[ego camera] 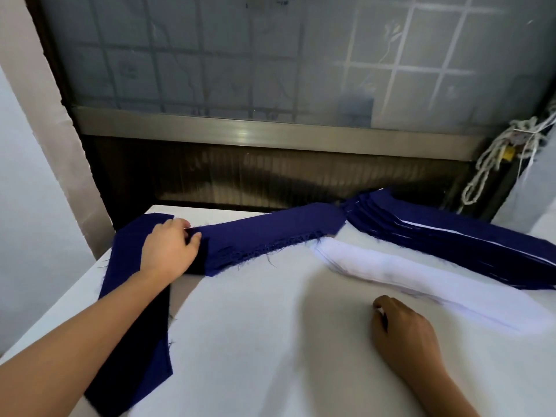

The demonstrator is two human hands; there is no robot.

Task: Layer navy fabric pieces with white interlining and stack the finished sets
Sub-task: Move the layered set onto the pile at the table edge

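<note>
on the left side of the white counter (255, 341), the left hand (170, 251) pinches one end of a navy strip (264, 236), above a second navy piece (132, 341). further right lie one white interlining pile (421, 278) and one navy stack (451, 239). the right hand (403, 329) rests loosely curled, holding nothing.
</note>
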